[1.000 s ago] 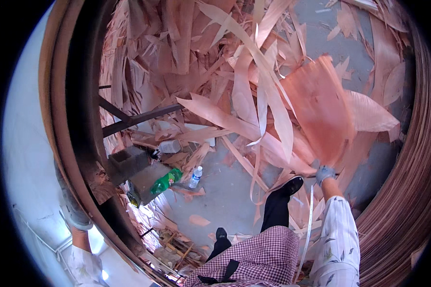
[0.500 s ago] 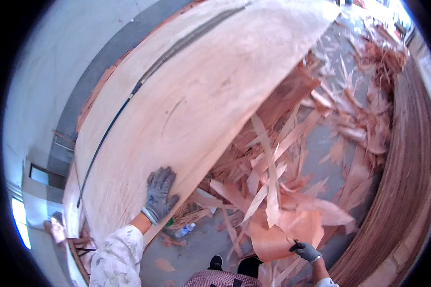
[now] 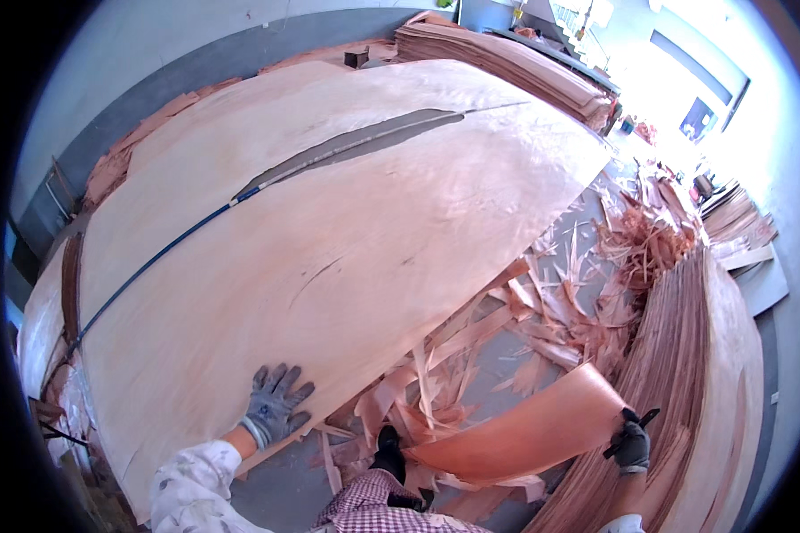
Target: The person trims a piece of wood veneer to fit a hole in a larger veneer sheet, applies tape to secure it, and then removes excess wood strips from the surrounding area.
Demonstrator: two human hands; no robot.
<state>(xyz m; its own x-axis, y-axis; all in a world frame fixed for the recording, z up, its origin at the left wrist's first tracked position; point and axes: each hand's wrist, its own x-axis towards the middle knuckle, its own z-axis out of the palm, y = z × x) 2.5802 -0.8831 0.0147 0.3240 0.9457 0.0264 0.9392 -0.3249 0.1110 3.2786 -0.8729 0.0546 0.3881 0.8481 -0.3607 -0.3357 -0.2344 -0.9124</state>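
Observation:
A large pale veneer sheet (image 3: 329, 226) covers a wide low stack, with a long blue-and-grey rod (image 3: 187, 230) lying across it beside an irregular dark grey patch (image 3: 364, 142). My gloved left hand (image 3: 276, 406) lies flat near the sheet's front edge, fingers spread. At the lower right, my gloved right hand (image 3: 631, 441) is closed on the end of a curved orange veneer piece (image 3: 516, 425) and on a dark, thin tool whose kind I cannot make out. The piece hangs over scraps on the floor.
Torn veneer scraps (image 3: 640, 240) litter the floor (image 3: 284, 489) along the sheet's edge. A tall edge-on veneer stack (image 3: 720, 391) stands at my right. Another veneer pile (image 3: 498, 58) lies at the back, near stairs (image 3: 569, 35). A wall (image 3: 107, 67) runs along the far left.
The view has swung up from the floor to the sheet. My right hand has raised the orange piece and moved right with it. My left hand stays spread on the sheet.

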